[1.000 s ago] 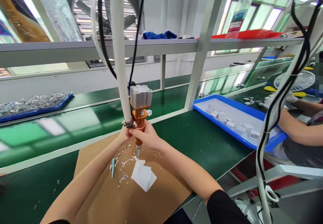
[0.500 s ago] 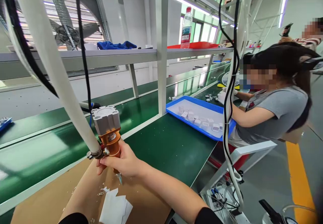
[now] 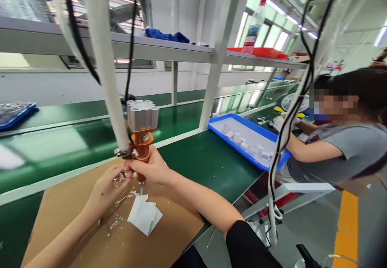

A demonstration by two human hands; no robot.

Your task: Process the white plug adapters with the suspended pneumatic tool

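Note:
My right hand [image 3: 157,166] is wrapped round the orange barrel of a glue dispensing valve [image 3: 142,117], which has a square silver top. Its thin nozzle points down, just above some white paper pieces [image 3: 144,216]. A thick white hose [image 3: 110,78] joins the valve's side at a metal clamp [image 3: 122,152]. Just below that clamp, my left hand [image 3: 104,189] has its fingers bent together beside the right fingertips. A small shiny thing shows between the left fingers, too small to name. Whitish strings of residue [image 3: 115,221] lie on the brown board [image 3: 69,203] under both hands.
A blue tray [image 3: 256,123] with several small white parts stands to the right on the green table. Beyond it sits a co-worker in a grey shirt [image 3: 326,151]. Cables [image 3: 290,119] hang by the tray. A shelf [image 3: 169,52] crosses above, carrying a blue cloth and a bottle.
The view has turned and tilted. My left hand, mostly hidden behind the valve before, now shows at the valve's left with bent fingers. My right hand still holds the valve, whose nozzle is nearer the paper.

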